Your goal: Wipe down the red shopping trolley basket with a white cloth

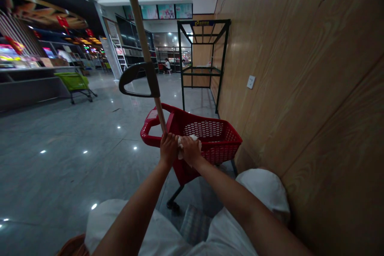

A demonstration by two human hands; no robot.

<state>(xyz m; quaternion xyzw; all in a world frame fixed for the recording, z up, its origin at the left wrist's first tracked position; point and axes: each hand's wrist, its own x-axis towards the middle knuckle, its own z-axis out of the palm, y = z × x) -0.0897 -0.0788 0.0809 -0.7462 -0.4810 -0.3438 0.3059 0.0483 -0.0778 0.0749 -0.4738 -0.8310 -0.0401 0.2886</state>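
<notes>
A long wooden pole [139,20] rises from my left hand [168,149], whose fingers are wrapped round its lower end. Partway up the pole sits a dark loop-shaped handle [152,82]. Close beside it, my right hand [191,150] is closed on a crumpled white cloth [195,138], pressed near the left hand. Whether the cloth wraps the pole's end is hidden by my fingers. Both hands are in front of a red shopping cart [223,150] with perforated basket walls, its wheels on the floor between my knees and the wall.
A wood-panelled wall [300,68] with a socket [251,82] stands close on my right. Ahead is a dark metal rack [201,74]. A green cart [72,81] stands by a counter [30,88] on the left. A person [167,66] squats far back.
</notes>
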